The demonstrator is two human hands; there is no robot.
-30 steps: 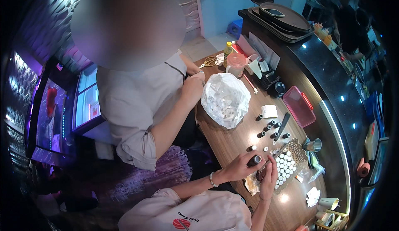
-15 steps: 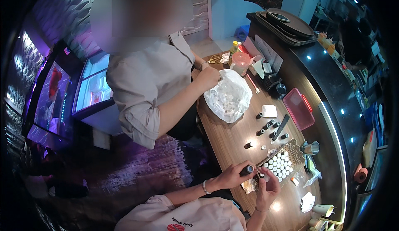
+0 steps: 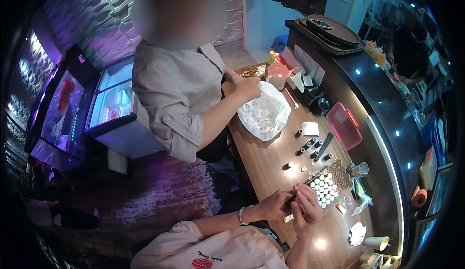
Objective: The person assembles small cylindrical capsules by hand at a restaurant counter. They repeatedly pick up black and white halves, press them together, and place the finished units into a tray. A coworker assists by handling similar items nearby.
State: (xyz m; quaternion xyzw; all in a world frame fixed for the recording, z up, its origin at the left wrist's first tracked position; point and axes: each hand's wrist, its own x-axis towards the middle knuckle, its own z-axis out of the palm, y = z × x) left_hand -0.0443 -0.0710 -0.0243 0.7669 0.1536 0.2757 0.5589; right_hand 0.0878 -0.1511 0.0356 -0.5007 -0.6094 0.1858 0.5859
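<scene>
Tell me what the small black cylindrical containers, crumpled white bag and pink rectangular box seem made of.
Small black cylindrical containers: perhaps smooth plastic; evenly dark sides, though glass is possible. Crumpled white bag: likely thin, shiny plastic film, being finely creased. Pink rectangular box: probably smooth plastic, given its even tint and rounded corners.

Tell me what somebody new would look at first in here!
Probably the big, crinkly white bag on the wooden table, beside the person in the grey shirt. Next might come the round white tops packed together just beyond the right hand, which is close to the left hand. The purple-lit floor at the lower left would likely catch the eye too.
</scene>
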